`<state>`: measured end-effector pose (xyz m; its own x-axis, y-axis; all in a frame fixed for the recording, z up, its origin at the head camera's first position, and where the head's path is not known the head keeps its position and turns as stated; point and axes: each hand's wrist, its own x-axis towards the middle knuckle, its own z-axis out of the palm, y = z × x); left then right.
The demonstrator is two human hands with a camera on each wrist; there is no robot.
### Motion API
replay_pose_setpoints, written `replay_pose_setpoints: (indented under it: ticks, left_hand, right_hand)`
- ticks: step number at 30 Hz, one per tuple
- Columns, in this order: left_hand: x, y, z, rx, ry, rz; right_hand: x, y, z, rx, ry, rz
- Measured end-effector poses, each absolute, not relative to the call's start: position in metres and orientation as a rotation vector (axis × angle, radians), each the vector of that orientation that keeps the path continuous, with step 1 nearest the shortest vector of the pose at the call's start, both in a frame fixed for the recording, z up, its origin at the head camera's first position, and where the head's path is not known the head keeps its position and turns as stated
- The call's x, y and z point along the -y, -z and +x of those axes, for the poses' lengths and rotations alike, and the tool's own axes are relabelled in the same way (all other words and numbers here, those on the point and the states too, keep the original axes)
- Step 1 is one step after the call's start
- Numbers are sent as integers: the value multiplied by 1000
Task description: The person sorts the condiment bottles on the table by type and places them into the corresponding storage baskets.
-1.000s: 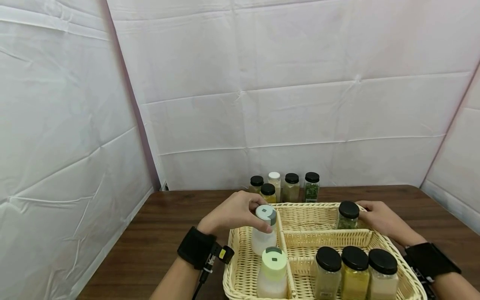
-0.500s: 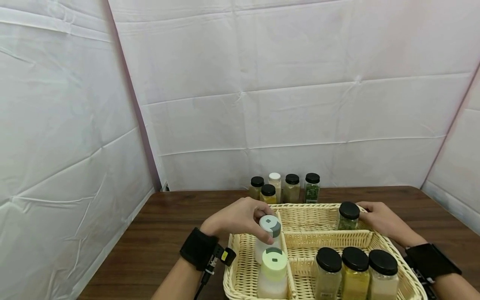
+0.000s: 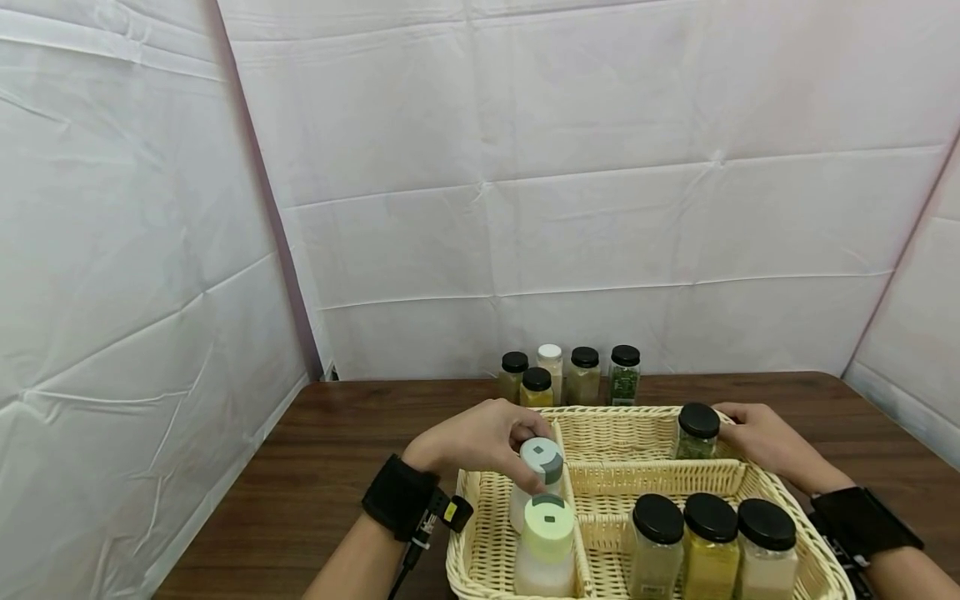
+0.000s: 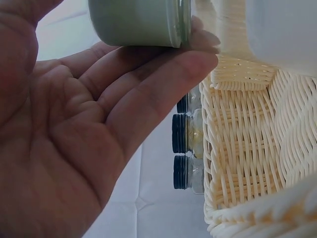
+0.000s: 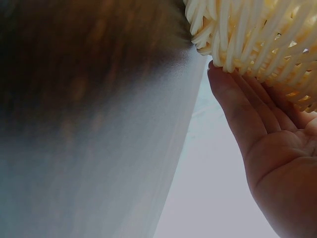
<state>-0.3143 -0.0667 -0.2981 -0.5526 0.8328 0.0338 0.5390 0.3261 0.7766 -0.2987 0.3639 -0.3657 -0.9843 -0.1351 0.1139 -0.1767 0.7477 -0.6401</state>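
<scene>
Head view: the left hand [image 3: 480, 437] gripped the grey-green cap of a white bottle [image 3: 534, 483] from above, fingers curled round it, with the bottle in the left compartment of the wicker basket [image 3: 795, 521], just behind a second white bottle [image 3: 546, 550] with a pale green cap. The right hand [image 3: 765, 442] lay against the basket's far right rim, beside a black-capped herb jar [image 3: 696, 433] standing in the rear compartment. Three black-capped jars [image 3: 708, 542] filled the front right compartment. A cluster of five jars [image 3: 568, 375] stood on the wooden table [image 3: 315, 467] beyond the basket.

Left wrist view: the fingers [image 4: 148, 94] pressed on the side of the cap [image 4: 138, 22], with the basket weave [image 4: 242, 144] just beside them.

Right wrist view: the right hand's fingers [image 5: 242, 114] lay straight and flat against the outer weave [image 5: 257, 44], bracing it; nothing was held.

Assessment: the bottle should be kept upright and clear of the divider and its neighbour, with the grip held until its base is seen to rest on the basket floor, and the brace maintained.
</scene>
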Motion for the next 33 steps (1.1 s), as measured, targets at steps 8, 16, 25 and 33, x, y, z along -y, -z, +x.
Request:
replay_pose_setpoints:
  ticks: [8,16,25,33]
  left_hand:
    - [66,299,-315,-2200,-1067,1247]
    - [65,298,-315,-2173,-1069,1245]
    - [65,299,-316,-2145,-1060,1268]
    - [65,297,-313,-2177,-1061,1212]
  right_hand:
    - [-365,367,-299,2874,-1056,273]
    - [-364,367,-300,2875,-1062,252]
    - [-365,366,-300,2886,-1062,253]
    - [-363,364,-299,2894,-1061,242]
